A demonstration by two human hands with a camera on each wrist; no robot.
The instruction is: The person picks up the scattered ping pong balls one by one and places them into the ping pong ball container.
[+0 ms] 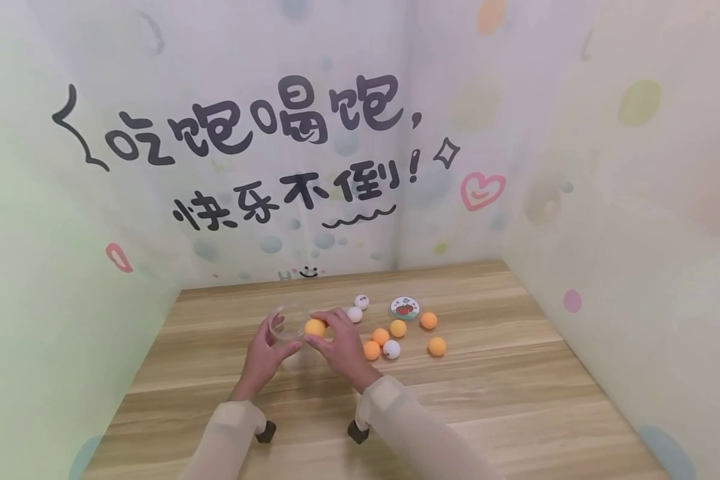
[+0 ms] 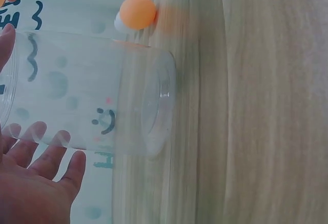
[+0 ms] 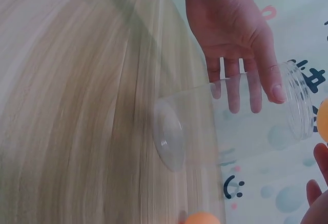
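Observation:
My left hand [image 1: 263,357] grips a clear plastic jar [image 2: 87,90] round its side near the mouth. Inside the jar I see no ball in either wrist view. Between the thumb and fingers of my right hand [image 1: 343,347] is an orange ping-pong ball [image 1: 315,327], held close to the jar's rim. The right wrist view shows that ball only at its right edge, beside the threaded jar mouth [image 3: 300,101], with a few fingertips below it.
Right of my hands lie several loose balls, among them an orange ball [image 1: 437,346] and a white ball [image 1: 391,349]. A round lid with a red picture [image 1: 405,308] lies behind them on the wooden table [image 1: 504,387]. Printed walls enclose the table's back and sides.

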